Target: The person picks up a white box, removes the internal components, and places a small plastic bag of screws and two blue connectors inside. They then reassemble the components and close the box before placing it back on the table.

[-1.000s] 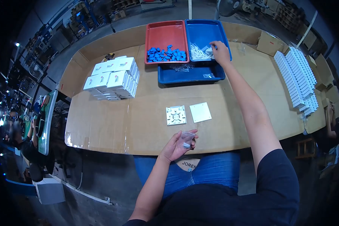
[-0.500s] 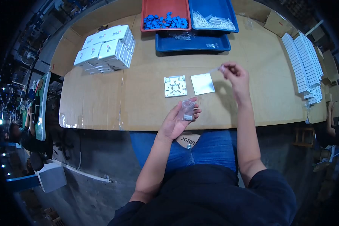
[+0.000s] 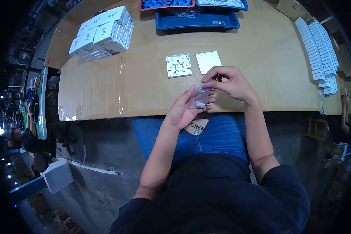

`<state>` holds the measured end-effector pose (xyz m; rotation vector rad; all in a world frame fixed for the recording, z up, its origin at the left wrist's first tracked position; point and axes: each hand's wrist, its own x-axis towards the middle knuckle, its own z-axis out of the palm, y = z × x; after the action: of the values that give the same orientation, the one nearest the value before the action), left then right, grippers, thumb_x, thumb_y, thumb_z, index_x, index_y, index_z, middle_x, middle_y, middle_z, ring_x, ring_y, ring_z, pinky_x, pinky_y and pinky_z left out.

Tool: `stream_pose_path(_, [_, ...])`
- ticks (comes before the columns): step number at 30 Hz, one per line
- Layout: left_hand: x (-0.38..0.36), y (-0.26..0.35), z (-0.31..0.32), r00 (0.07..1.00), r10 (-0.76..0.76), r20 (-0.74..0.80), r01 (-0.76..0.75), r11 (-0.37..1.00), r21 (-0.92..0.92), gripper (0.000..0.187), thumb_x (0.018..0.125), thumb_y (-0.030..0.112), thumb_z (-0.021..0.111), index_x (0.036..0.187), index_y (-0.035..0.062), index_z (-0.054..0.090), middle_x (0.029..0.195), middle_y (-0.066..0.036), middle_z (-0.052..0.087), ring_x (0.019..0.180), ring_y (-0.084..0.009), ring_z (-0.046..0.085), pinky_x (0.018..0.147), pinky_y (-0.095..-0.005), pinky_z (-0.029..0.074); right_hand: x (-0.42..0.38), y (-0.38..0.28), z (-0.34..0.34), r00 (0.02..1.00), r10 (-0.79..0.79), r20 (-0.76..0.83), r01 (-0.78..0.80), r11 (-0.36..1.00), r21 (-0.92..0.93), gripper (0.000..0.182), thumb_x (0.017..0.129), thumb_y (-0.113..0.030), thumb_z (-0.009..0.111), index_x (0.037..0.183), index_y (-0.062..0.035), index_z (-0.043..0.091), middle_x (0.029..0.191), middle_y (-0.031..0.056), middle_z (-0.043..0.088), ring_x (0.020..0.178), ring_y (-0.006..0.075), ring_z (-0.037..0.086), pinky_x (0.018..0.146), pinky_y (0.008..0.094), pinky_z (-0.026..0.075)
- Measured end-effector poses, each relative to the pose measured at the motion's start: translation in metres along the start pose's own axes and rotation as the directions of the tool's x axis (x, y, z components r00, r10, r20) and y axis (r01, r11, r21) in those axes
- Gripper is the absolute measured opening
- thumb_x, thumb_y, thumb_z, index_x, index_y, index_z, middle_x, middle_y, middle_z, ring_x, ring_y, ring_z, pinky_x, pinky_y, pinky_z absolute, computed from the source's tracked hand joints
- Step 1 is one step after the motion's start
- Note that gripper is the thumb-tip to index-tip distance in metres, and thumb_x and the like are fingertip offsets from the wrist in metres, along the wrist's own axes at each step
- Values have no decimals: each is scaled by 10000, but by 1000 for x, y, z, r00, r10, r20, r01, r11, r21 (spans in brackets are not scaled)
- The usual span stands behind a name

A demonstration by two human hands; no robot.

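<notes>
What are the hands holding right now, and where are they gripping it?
The left hand holds a small clear plastic bag by its lower part, cradled in the fingers. The right hand pinches the bag's top edge; anything between its fingertips is too small to tell.

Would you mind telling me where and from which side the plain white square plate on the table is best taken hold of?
Probably by its near edge. The plain white plate lies flat on the table, so fingers must pinch an edge. The ribbed plate sits close on its left, while the near and right sides look free, and the right hand is nearest.
</notes>
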<state>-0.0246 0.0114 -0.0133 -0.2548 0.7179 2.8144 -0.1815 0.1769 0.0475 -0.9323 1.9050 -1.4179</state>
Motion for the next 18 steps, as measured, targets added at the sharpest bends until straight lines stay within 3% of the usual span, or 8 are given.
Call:
stream_pose_path(2, [-1,-5,-3,1000,-8,-3,8,1000,-10,531,1120,433,433,1431,13,532,1337,-181,647,1189,-299,651,1013,-446,524,6,-1,4,984,-108,142,105,994,29,72,856,0,748,922,-25,762,1049,48,738,934,129,664,861,314,534])
stream_pose_path(8, [-5,-11,-9,1000,-6,-22,6,1000,4,491,1109,425,479,1402,38,555,1317,-155,658,1209,-302,651,1022,-456,528,13,7,16,954,-154,259,138,987,79,117,840,11,712,918,-43,780,1155,78,723,1058,188,686,984,345,538])
stream_pose_path(12, [-7,-8,-8,999,-30,-16,30,998,58,478,1101,418,505,1392,44,570,1298,-140,668,1223,-300,651,1038,-469,528,10,4,13,942,-70,329,52,997,61,133,882,-6,705,981,-37,790,1182,87,726,1086,199,686,993,354,542])
stream_pose_path(14, [-9,-8,-5,999,-35,-12,36,999,35,485,1103,428,498,1387,42,574,1292,-141,671,1221,-300,652,1042,-473,530,9,1,10,929,-9,371,31,998,-55,153,950,-87,701,1056,-13,782,1204,98,725,1082,196,685,961,351,548])
stream_pose_path(18, [-8,-7,1,998,-48,-51,48,999,-2,524,1111,463,456,1395,36,564,1270,-149,678,1201,-302,663,1039,-474,545,8,-3,5,889,29,457,-29,1000,-8,244,999,-182,685,1127,12,762,1207,100,726,1067,190,682,940,348,545])
